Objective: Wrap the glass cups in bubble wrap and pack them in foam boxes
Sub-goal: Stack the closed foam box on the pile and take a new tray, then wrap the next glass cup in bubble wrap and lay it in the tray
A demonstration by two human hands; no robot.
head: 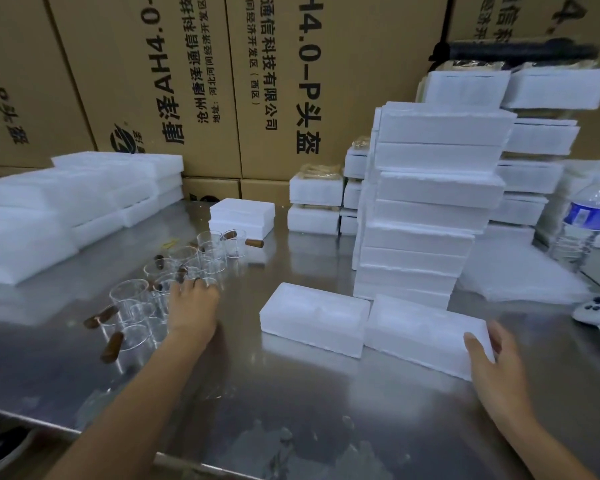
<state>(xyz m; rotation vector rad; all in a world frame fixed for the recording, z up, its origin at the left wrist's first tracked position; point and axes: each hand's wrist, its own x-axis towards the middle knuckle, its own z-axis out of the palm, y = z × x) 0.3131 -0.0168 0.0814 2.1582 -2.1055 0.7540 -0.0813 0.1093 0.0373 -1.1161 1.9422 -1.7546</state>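
**Two hands, two jobs: left at the cups, right on a foam box**

Obs.: The left hand (193, 306) is stretched over the cluster of glass cups (187, 261) at the left of the worktop (291, 393), with its fingers bent down onto a rim at the near side of the group. Motion blur there, so I cannot tell whether it has actually closed on a cup. The right hand (492, 365) lies against the right end of the nearer foam box (420, 332), fingers nearly straight and thumb on the near edge. I judge this a steadying touch, not a grip. A second foam box (312, 318) lies just to the left of it, the two touching. A tall stack of foam boxes (430, 209) stands close behind both.

Step in hand (my judgement): pick one cup for wrapping while the box is squared up.

Notes for doing it well:
- The cups stand crowded, their brown side handles (111, 346) pointing all ways. I would take an outer cup and lift it straight up, so that no handle catches a neighbour.
- I would take it by the wall, not pinch it by the rim.
- Keep the box clear of the stack when sliding it.
- The white padded sheets (49, 216) piled at far left may be the wrap. I cannot confirm this.
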